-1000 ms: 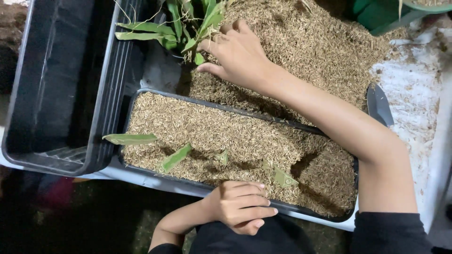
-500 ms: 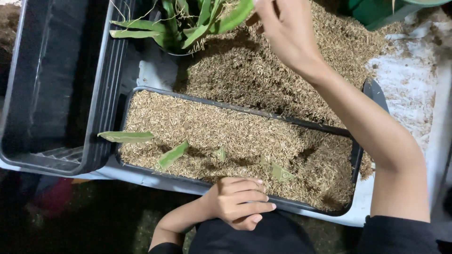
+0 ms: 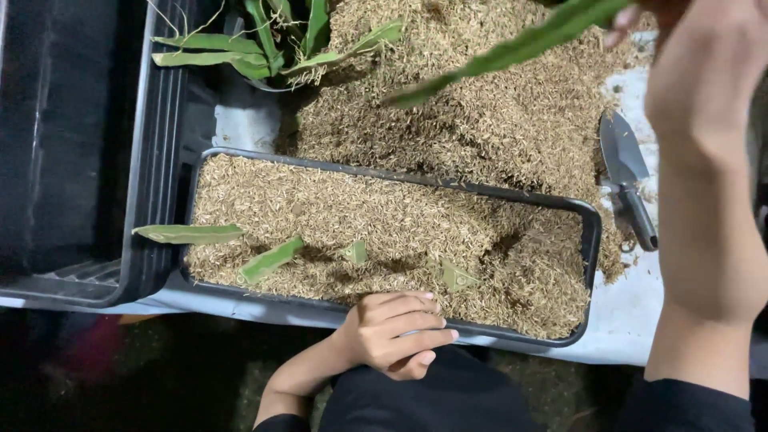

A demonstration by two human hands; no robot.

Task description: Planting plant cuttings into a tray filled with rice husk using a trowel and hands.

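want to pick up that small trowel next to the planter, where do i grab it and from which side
Grip the trowel by its dark handle, coming from above at the near end. It lies flat on the white sheet with the grey blade pointing away toward the husk pile. The handle is the rounded part, lying bare beside the planter rim, so fingers can probably close around it.

No packages, labels, signs or screens in view.
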